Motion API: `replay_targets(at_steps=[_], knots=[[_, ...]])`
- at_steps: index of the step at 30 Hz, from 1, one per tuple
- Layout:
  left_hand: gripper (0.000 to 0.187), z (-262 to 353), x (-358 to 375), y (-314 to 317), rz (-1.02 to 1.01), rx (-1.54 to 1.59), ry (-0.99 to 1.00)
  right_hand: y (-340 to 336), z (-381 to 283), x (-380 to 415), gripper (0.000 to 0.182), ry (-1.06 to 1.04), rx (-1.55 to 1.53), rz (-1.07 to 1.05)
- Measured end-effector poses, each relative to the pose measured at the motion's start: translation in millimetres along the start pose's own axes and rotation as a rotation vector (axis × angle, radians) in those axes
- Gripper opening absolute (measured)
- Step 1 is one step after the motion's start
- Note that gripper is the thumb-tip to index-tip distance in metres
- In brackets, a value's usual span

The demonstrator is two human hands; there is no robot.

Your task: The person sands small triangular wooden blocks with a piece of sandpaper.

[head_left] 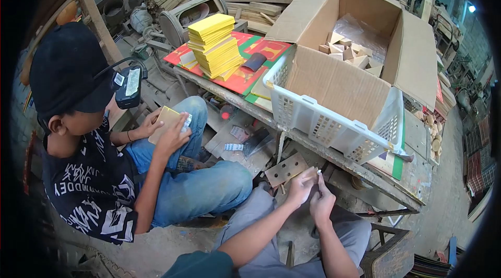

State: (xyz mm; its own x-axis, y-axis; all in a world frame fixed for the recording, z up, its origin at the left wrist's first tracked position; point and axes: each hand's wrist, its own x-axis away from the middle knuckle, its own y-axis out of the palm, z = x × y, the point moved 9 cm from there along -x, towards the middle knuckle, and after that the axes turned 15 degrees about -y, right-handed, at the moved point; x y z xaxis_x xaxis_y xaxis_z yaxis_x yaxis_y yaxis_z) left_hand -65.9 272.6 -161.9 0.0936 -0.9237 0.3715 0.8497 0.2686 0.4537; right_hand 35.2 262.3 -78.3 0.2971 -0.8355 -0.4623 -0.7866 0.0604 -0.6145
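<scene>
A: Head view, nearest first: what are your hands doing?

B: Your left hand (300,186) and right hand (322,202) meet just below the desk (365,171) edge. The right hand's grip is closed, fingertips pinching a small white piece (318,172). The left hand's fingers curl against that same piece; whether they actually clamp it, you cannot tell.

A: And just past them?

B: A flat board with holes (286,169) lies under the desk, just beside your left hand. Left of the desk a co-worker in a black cap (65,66) sits on the floor, both hands on a tan board (166,120).

A: On the desk itself?

B: A white basket (323,124) stands at the desk's near edge, holding an open cardboard box (339,82) with pale wooden blocks (349,53) inside. At the desk's far left end a stack of yellow sheets (215,43) rests on red and green boards (248,72), a dark block (255,61) just beside the stack.
</scene>
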Motion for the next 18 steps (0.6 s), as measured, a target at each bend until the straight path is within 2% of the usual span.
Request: replay_targets(at_steps=[2, 3, 4, 6, 8, 10, 12, 14, 16, 17, 18], knots=[[0.047, -8.3, 2.2, 5.2, -0.024, -0.145, 0.023, 2.7, 17.0, 4.5, 0.048, 0.152, -0.04, 0.016], [0.047, -8.7, 8.8, 10.6, -0.029, -0.217, 0.019, -0.9, 19.1, -0.9, 0.049, 0.119, -0.05, 0.091], [0.047, -7.3, 14.6, 18.1, -0.037, -0.285, 0.016, 1.5, 32.4, 3.1, 0.049, 0.242, -0.107, -0.005], [0.047, -6.2, 10.5, 18.4, -0.039, -0.291, -0.002, -2.1, 25.6, 4.5, 0.05, 0.268, -0.031, -0.036], [0.049, -7.5, -1.4, -0.6, 0.025, -0.018, -0.088, -2.2, -1.7, 5.2, 0.051, -0.097, 0.037, 0.074], [0.049, -4.1, 5.2, 1.6, 0.012, -0.048, -0.106, -0.4, 3.8, 5.7, 0.051, -0.05, 0.035, 0.076], [0.048, -14.7, 8.0, 12.1, -0.04, -0.168, -0.053, 1.7, 34.8, 7.5, 0.05, 0.268, -0.045, -0.002], [0.047, -7.7, 14.5, 21.1, -0.058, -0.276, -0.007, -5.9, 29.6, 3.6, 0.05, 0.113, -0.023, 0.085], [0.046, -10.6, 1.5, 5.2, 0.01, -0.22, -0.011, -1.7, 17.9, 7.1, 0.05, 0.13, -0.022, 0.008], [0.044, -14.7, -6.6, -5.3, 0.034, -0.07, -0.048, -6.2, -7.3, 2.8, 0.05, -0.028, 0.005, 0.051], [0.043, -6.6, -6.2, -6.9, 0.037, -0.103, -0.019, -0.7, -6.1, 5.0, 0.051, 0.009, -0.034, 0.053]])
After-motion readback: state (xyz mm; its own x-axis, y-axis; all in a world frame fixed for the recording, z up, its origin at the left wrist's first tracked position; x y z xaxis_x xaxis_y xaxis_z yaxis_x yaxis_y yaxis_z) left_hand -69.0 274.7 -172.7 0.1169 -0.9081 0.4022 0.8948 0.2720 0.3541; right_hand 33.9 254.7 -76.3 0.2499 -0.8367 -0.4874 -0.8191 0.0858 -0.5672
